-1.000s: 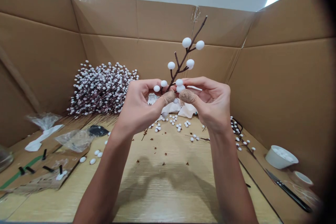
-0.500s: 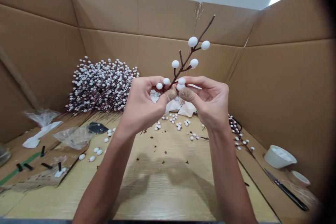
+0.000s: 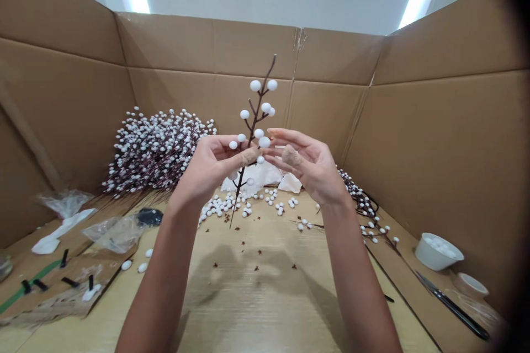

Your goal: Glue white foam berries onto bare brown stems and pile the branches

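An artificial berry branch (image 3: 254, 123), dark brown with white berries on short twigs, stands nearly upright above the table. My left hand (image 3: 211, 165) pinches its stem between thumb and fingers, and the stem's thin lower end hangs below. Just right of the branch is my right hand (image 3: 310, 162), its fingers stretched and the thumb apart from them. Its fingertips are beside a white berry (image 3: 264, 142); whether they touch it I cannot tell. Both thumbs have tan coverings on them.
Loose white berries (image 3: 215, 206) lie on the table beyond my hands. A large bundle of berry branches (image 3: 157, 149) leans at the back left. To the right are a white bowl (image 3: 439, 251), a tape roll (image 3: 472, 285) and a black-handled blade (image 3: 455, 309). Cardboard walls (image 3: 174, 44) surround the table.
The branch has shifted left in view and turned more upright. My right hand has opened away from the berries it was pinching. The left hand still holds the stem.
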